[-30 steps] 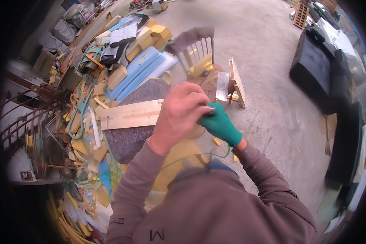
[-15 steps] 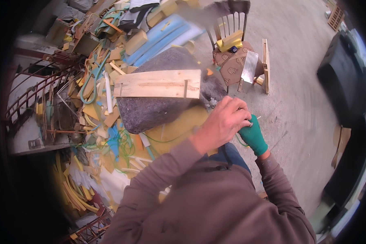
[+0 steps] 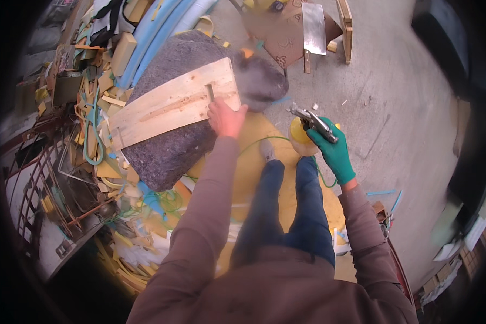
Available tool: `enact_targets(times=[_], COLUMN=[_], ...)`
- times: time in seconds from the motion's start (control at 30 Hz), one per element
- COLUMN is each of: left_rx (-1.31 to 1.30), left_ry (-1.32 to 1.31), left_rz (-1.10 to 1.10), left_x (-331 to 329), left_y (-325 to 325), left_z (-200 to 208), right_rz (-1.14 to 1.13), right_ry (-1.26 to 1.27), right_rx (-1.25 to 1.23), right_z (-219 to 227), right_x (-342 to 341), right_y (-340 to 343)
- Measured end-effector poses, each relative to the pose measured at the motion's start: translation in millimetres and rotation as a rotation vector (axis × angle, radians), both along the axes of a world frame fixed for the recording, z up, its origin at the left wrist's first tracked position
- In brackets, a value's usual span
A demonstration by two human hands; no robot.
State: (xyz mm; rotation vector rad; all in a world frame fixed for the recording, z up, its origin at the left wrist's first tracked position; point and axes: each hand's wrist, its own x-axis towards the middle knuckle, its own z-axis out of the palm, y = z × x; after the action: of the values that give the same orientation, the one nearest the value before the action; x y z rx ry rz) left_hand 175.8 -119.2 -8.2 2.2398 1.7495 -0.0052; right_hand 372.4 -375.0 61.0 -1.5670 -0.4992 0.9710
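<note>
Left hand (image 3: pixel 227 117) bare, fingers half curled, laid over the near edge of the wooden board (image 3: pixel 167 110) close to its right end; thumb out toward the corner, can't tell if anything is gripped underneath. Board stretches away to the left of that hand, with a narrow slot (image 3: pixel 210 90) just beyond the fingers, and rests on a dark grey fuzzy block (image 3: pixel 156 156) that shows both beyond the hand and to its left. Right hand (image 3: pixel 332 151), in a green glove, is well apart from the left one, closed around a metal spray gun (image 3: pixel 321 127), nozzle end pointing up and left; trigger finger position not clear. Rounded yellow cup (image 3: pixel 301 132) sits just left of the right hand, below the gun; the join is hidden. Green hose (image 3: pixel 275 137) curves across between the hands, over a yellow sheet (image 3: pixel 248 178) nearer the body. Beyond the right hand: flat metal blade (image 3: pixel 314 29) with wooden handle, on a brown patterned surface (image 3: pixel 278 43), plus a wooden frame (image 3: pixel 344 29) just right of it. Far left of the left hand, foam scraps (image 3: pixel 110 170); beyond it, blue rolls (image 3: pixel 156 40).
</note>
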Motion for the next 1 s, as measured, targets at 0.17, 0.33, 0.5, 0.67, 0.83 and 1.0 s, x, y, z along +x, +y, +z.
enact_targets(times=[0.17,0.33,0.5,0.67,0.83,1.0], left_rx=[0.071,-0.108,-0.166,-0.240,-0.327,-0.345], left_ry=[0.013,0.048,0.180,0.330,0.318,0.331], left_rz=[0.007,-0.116,-0.148,-0.195,-0.224,-0.225], left_x=[0.8,-43.7,-95.5,-127.3,-136.5,-133.0], left_y=[6.1,-27.5,20.6,66.6,75.6,79.0], left_z=[-14.4,22.7,45.3,23.3,22.2,25.2], right_rz=[0.002,0.147,0.193,0.196,0.057,-0.009], right_ry=[0.070,0.135,0.190,0.067,0.119,0.083], right_rx=[0.028,0.079,0.070,0.026,0.063,0.081], right_z=[-62.3,-95.6,-121.9,-141.0,-150.1,-151.1], right_x=[-2.0,-10.7,-22.9,-32.9,-33.5,-25.2], right_y=[18.9,39.8,71.0,105.1,120.7,124.4])
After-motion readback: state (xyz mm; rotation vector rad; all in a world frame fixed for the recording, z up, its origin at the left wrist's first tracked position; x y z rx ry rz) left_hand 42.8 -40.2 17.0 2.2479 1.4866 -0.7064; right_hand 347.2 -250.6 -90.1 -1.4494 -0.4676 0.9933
